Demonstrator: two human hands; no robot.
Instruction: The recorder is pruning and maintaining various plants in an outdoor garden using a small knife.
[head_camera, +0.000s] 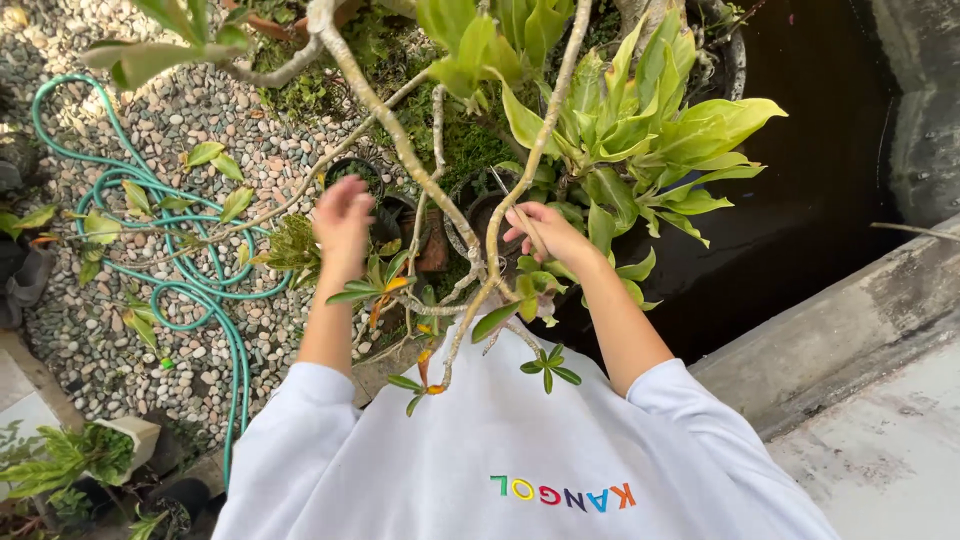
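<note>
I see the left hand (342, 215) blurred above black pots (372, 185); right hand (545, 230) touches a bare branch (520, 190).

The scene is being lit by soft, even daylight, and only faint shadows are being cast on the gravel (200, 120). The left hand (342, 222) is being smeared by motion blur. The water (800, 200) is being rendered nearly black. Edges are being bent by wide-angle distortion.

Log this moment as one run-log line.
left hand: open above small black pot | right hand: on bare branch | green hose: on gravel
</note>
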